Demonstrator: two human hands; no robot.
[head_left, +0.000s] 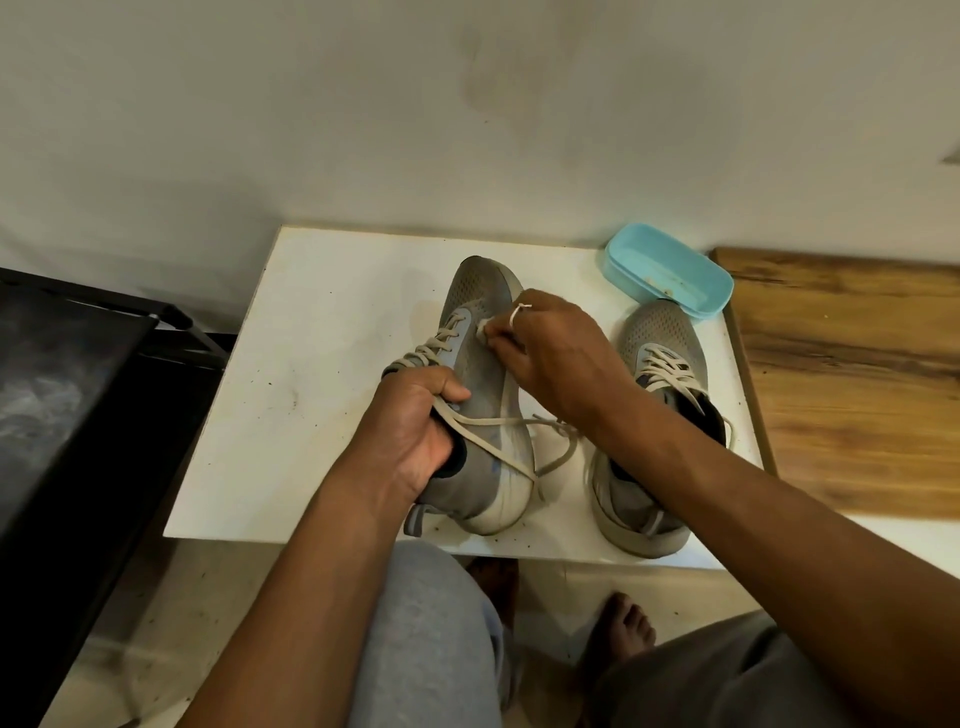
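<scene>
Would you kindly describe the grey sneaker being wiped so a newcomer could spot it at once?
On the white tabletop by the wall stand two grey mesh lace-up sneakers. Take the left sneaker, its collar gripped by the left hand while the right hand pinches a small white wad against its upper. Its twin, beside the turquoise plastic tub, is in neither hand.

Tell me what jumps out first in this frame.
The grey sneaker mid-table draws the eye: the left hand grips its collar while the right hand pinches a small white wad against its side. The second sneaker stands just to the right, partly under the right forearm, with a light blue tub behind it on the white table.
</scene>
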